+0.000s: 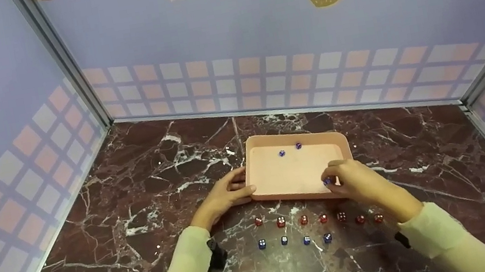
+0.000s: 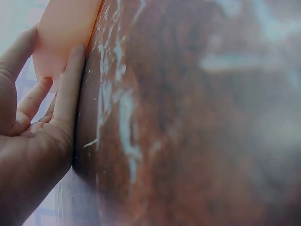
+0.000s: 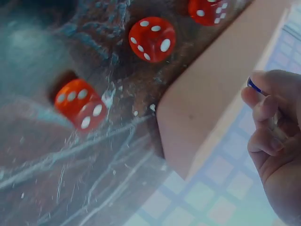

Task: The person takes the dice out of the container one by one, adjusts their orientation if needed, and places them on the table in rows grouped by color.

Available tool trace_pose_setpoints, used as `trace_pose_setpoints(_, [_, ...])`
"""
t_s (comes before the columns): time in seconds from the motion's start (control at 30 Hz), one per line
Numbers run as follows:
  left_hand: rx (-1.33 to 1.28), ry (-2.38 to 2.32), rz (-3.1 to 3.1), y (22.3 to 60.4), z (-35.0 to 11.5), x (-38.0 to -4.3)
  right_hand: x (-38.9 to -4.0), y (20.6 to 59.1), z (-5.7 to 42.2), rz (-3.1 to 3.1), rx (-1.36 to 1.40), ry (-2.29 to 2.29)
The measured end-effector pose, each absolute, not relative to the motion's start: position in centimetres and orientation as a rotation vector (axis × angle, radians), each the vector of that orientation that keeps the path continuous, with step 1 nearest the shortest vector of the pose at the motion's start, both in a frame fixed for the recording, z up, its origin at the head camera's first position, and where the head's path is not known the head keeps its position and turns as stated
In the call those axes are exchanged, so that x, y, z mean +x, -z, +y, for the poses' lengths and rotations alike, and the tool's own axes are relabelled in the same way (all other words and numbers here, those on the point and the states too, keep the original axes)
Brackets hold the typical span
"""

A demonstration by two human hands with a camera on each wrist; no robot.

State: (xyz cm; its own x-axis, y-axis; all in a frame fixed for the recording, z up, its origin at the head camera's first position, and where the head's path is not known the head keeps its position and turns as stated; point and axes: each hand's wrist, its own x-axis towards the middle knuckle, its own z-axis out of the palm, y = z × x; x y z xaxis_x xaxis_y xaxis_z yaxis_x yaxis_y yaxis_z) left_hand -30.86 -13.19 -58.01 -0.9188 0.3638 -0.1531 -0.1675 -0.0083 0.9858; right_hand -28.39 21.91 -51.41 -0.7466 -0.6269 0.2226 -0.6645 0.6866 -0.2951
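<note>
A shallow peach tray [image 1: 298,190] stands on the marbled table. At its left side my left hand [image 1: 225,194] holds it, thumb at the rim near the front corner and the other fingers against the outer wall [image 2: 66,35]. Over the tray's front right corner, my right hand [image 1: 353,179] pinches a blue die [image 1: 327,181] between thumb and fingers; only a sliver of the die [image 3: 254,85] shows in the right wrist view. Two more blue dice, one [image 1: 282,153] left of the other [image 1: 299,145], lie inside the tray near its back wall.
In front of the tray runs a row of several red dice [image 1: 304,219], its right end below my right wrist. Nearer me is a shorter row of several blue dice [image 1: 307,240]. Patterned panels [image 1: 233,78] enclose the table [image 1: 154,170] at the back and both sides.
</note>
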Motion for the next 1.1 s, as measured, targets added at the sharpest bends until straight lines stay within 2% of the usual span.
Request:
trace_pose_setpoints(0.33, [0.191, -1.978, 1.923, 57.7, -13.2, -31.0, -25.0, 51.0, 23.9, -2.688, 1.287, -0.669])
trace_pose_setpoints(0.63, [0.175, -1.976, 1.915, 57.9, -13.3, -30.9, -22.2, 51.5, 23.6, -2.8, 1.269, -0.662])
trace_pose_setpoints(1.1, [0.192, -1.965, 1.923, 57.9, -13.2, -30.7, -20.6, 53.7, 23.6, -2.867, 1.328, -0.589])
